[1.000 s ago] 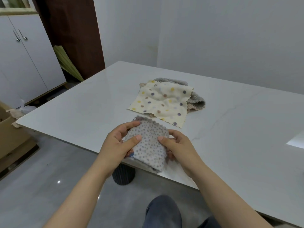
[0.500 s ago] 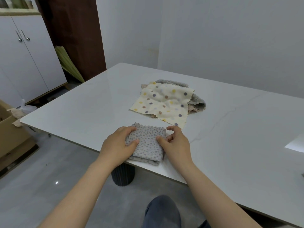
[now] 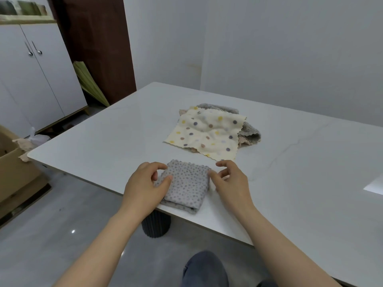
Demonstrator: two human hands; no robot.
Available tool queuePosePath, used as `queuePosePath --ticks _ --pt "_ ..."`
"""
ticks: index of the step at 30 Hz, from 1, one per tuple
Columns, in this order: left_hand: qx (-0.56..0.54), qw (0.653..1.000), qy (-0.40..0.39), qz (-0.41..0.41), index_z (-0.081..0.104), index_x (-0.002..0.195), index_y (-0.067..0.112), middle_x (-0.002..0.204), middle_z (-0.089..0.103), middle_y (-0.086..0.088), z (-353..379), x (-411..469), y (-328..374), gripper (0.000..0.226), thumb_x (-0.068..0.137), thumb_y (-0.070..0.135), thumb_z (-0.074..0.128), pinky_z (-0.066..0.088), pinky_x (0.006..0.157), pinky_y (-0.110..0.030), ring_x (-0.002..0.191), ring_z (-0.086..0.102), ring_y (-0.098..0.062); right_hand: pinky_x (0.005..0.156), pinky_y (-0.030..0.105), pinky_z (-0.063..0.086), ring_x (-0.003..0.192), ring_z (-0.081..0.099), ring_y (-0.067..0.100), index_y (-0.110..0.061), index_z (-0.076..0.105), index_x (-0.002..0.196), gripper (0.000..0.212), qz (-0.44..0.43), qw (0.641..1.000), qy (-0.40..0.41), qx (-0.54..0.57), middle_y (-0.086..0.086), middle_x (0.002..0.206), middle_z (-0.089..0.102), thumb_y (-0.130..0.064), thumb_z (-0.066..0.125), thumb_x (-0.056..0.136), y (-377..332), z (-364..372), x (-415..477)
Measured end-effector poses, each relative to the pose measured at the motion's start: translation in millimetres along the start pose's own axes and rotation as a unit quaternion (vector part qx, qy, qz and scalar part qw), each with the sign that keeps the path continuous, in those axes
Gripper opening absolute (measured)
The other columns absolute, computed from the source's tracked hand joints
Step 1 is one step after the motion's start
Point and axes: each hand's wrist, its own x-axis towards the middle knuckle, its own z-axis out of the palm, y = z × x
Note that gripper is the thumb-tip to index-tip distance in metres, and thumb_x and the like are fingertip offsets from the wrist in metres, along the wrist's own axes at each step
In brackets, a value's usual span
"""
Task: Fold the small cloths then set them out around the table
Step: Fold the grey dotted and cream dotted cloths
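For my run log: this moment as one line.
grey dotted cloth: folded, at table edge | left hand: thumb on it | right hand: touching its side | cream cloth: unfolded

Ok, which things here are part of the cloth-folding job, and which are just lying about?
Job: folded grey dotted cloth, with left hand and right hand at its sides; cream polka-dot cloth, unfolded; grey fluffy cloth under it; table.
Lying about: cardboard box; white cabinet; green bundle by the wall.
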Motion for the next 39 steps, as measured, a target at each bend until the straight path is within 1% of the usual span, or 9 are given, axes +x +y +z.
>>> queuePosePath --ticks 4,10,18,23,26,30,34,37,39 --pt "0.004 1.0 -0.009 0.027 0.065 0.102 0.027 0.076 0.052 0.007 -3 9 11 0.018 0.084 0.027 0.064 0.038 0.06 -0.02 0.06 0.046 -0.006 0.069 0.028 0.046 0.075 0.058 0.012 -0.022 0.064 0.103 0.017 -0.053 0.987 0.012 -0.149 -0.007 0.087 0.062 -0.027 0.062 0.087 6 -17 24" --pt "0.012 0.999 -0.019 0.047 0.066 0.094 0.031 0.077 0.058 0.01 -2 29 31 0.011 0.084 0.027 0.063 0.042 0.064 -0.022 0.065 0.052 -0.005 0.08 0.032 0.047 0.104 0.058 0.02 -0.02 0.065 0.11 0.026 -0.104 0.931 -0.036 -0.349 -0.001 0.112 0.059 -0.028 0.056 0.088 12 -28 55" --pt "0.07 0.989 -0.08 0.1 0.064 0.106 0.023 0.103 0.057 0.011 24 73 41 0.024 0.083 0.024 0.065 0.044 0.074 -0.021 0.08 0.061 -0.006 0.062 0.027 0.041 0.095 0.062 0.019 -0.017 0.073 0.091 0.027 -0.149 0.885 -0.055 -0.437 -0.002 0.094 0.061 -0.017 0.046 0.087 8 -27 82" --pt "0.137 0.973 -0.123 0.139 0.057 0.124 0.022 0.128 0.053 0.003 50 96 50 0.043 0.082 0.028 0.064 0.039 0.094 -0.027 0.118 0.046 -0.02 0.062 0.027 0.04 0.089 0.06 0.019 -0.019 0.07 0.093 0.021 -0.143 0.908 -0.056 -0.39 -0.004 0.095 0.067 -0.017 0.05 0.087 10 -32 92" --pt "0.161 0.966 -0.141 0.145 0.052 0.131 0.021 0.134 0.05 0.002 60 106 57 0.049 0.083 0.027 0.064 0.033 0.098 -0.027 0.125 0.038 -0.023 0.067 0.032 0.046 0.086 0.061 0.021 -0.015 0.064 0.093 0.015 -0.149 0.935 -0.046 -0.319 -0.001 0.095 0.067 -0.019 0.05 0.089 10 -37 93" --pt "0.187 0.962 -0.135 0.146 0.055 0.126 0.017 0.129 0.054 -0.002 70 116 59 0.039 0.088 0.019 0.057 0.038 0.097 -0.031 0.117 0.045 -0.027 0.064 0.032 0.043 0.071 0.056 0.017 -0.015 0.056 0.089 0.007 -0.173 0.959 -0.034 -0.223 -0.001 0.084 0.063 -0.017 0.05 0.092 1 -46 89" --pt "0.153 0.978 -0.085 0.117 0.067 0.099 0.01 0.104 0.063 -0.006 70 120 57 0.021 0.09 0.008 0.048 0.044 0.079 -0.033 0.098 0.057 -0.028 0.058 0.03 0.04 0.058 0.048 0.01 -0.015 0.053 0.085 0.009 -0.177 0.971 -0.013 -0.161 -0.009 0.059 0.049 -0.016 0.048 0.093 -13 -56 86" --pt "0.123 0.985 -0.045 0.114 0.053 0.079 0.012 0.083 0.055 -0.003 59 120 63 0.018 0.093 0.01 0.043 0.033 0.063 -0.03 0.08 0.054 -0.024 0.056 0.025 0.038 0.056 0.046 0.007 -0.017 0.052 0.082 0.01 -0.178 0.973 0.022 -0.143 -0.012 0.062 0.051 -0.015 0.05 0.092 -24 -65 86" --pt "0.088 0.988 -0.016 0.127 0.053 0.081 0.012 0.084 0.055 -0.003 51 118 70 0.016 0.093 0.009 0.043 0.036 0.063 -0.032 0.078 0.052 -0.023 0.062 0.023 0.042 0.068 0.054 0.007 -0.018 0.056 0.088 0.004 -0.182 0.973 0.037 -0.134 -0.008 0.078 0.062 -0.015 0.054 0.089 -30 -71 86"
